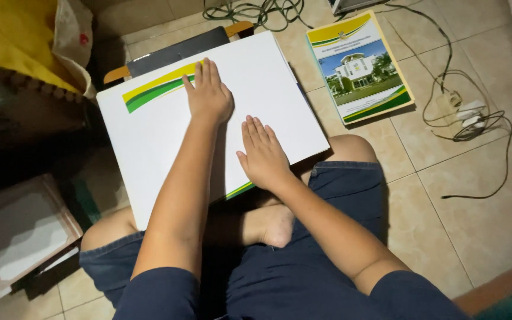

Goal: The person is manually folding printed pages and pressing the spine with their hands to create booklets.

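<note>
Beige tiled floor [445, 195], dimly lit, seen from above over crossed legs in dark denim shorts [351, 184]. Large white sheet [149, 136] with a yellow and green stripe near its far edge, lying across the lap and tilted, its far edge resting over a dark board with wooden ends [176, 50]. Left hand [208, 93] flat on the sheet near the far edge, fingers straight and close together, fingertips touching the stripe, holding nothing. Right hand [263, 155] also flat, palm down, fingers slightly spread, pressing near the sheet's near edge just above a thin green strip at that edge, holding nothing. Bare foot [277, 228] tucked below the near edge of the sheet. Beyond the sheet's right corner, on the tiles, a booklet [360, 65] with a yellow and green cover and a picture of a white building, apart from the sheet. Dark cables [469, 124] looping across the tiles to the right of the booklet, with a white plug block among them. Stack of pale boards [19, 237] in shadow at the left edge of the floor, and yellow cloth [13, 35] at the top left corner.
</note>
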